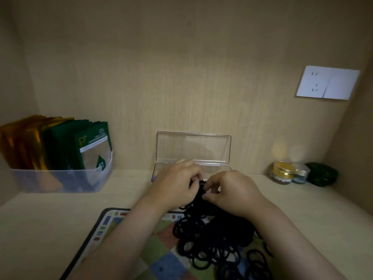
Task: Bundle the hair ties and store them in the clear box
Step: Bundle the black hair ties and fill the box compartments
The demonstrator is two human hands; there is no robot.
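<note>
A heap of black hair ties (214,239) lies on a colourful checked mat (161,247) at the front of the shelf. Just above the heap, my left hand (175,184) and my right hand (232,190) meet, and both pinch a small bunch of black hair ties (200,190) between their fingertips. Right behind the hands stands the clear box (222,168), its lid (193,147) raised upright against the back wall. The hands hide most of the box's base, so I cannot tell what it holds.
A translucent bin (60,178) of green and gold sachets stands at the back left. Small jars (282,171) and a dark green round case (322,173) sit at the back right. A white wall socket (327,82) is on the back panel.
</note>
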